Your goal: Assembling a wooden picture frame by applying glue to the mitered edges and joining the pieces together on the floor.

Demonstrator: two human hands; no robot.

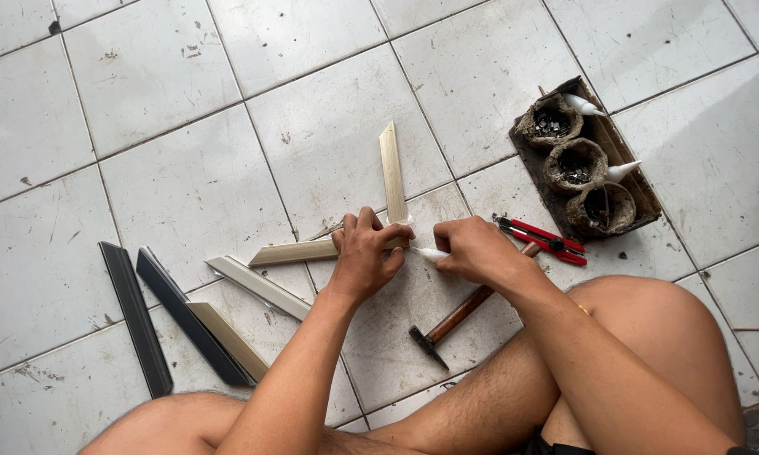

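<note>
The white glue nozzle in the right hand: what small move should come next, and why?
Probably squeeze gently and draw the white nozzle tip along the corner joint. The right hand points it at the spot where the two light moulding pieces meet, and the left hand presses that corner to the tile floor.

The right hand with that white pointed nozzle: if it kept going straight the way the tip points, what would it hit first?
The right hand aims the white nozzle leftward at the corner where two pale frame strips meet, under the left hand. It would likely touch that joint or the left fingers first; depth is unclear.
</note>
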